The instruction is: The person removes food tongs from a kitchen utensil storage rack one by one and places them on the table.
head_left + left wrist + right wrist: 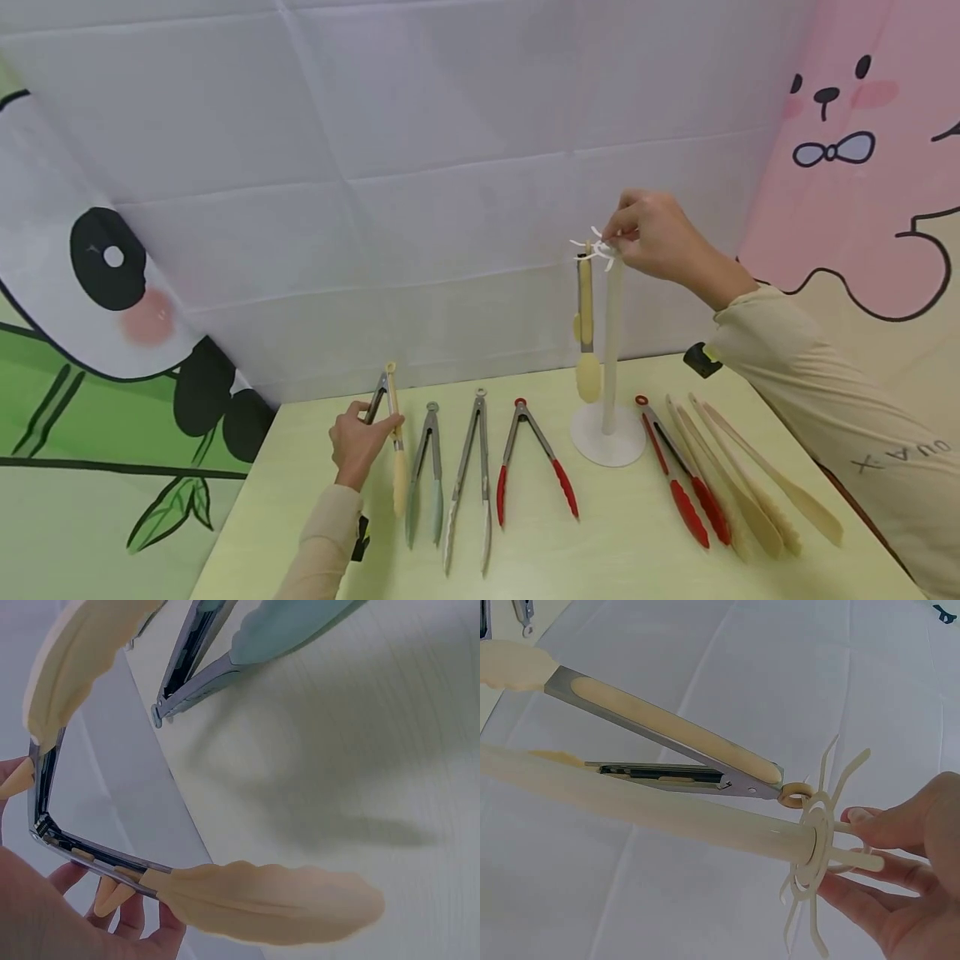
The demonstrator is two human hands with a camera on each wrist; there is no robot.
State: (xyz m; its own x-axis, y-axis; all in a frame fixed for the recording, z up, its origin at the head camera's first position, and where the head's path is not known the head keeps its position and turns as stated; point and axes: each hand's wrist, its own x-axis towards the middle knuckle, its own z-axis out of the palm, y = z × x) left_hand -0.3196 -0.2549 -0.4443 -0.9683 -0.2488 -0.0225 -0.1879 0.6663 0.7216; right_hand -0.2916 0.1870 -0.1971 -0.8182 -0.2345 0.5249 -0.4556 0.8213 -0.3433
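Observation:
My left hand (pixel 358 446) grips a pair of tongs with pale yellow tips (pixel 270 904) at the table's back left. Their arms are spread wide, with fingers along one arm. My right hand (pixel 651 237) is raised at the top of a white stand (pixel 611 358), pinching the ring of hooks (pixel 821 840) there. From one hook, by its end loop, hangs another pair of pale yellow tongs (pixel 588 379), its tips pointing down. Beside my left hand lie tongs with grey-green tips (pixel 437 508).
Farther right lie tongs with whitish tips (pixel 486 533) and spread red-tipped tongs (pixel 564 487). Right of the stand's round base (pixel 588 446) are more red-tipped tongs (pixel 686 508) and several light wooden-looking utensils (pixel 806 504). A white cloth backdrop (pixel 450 208) rises behind the table.

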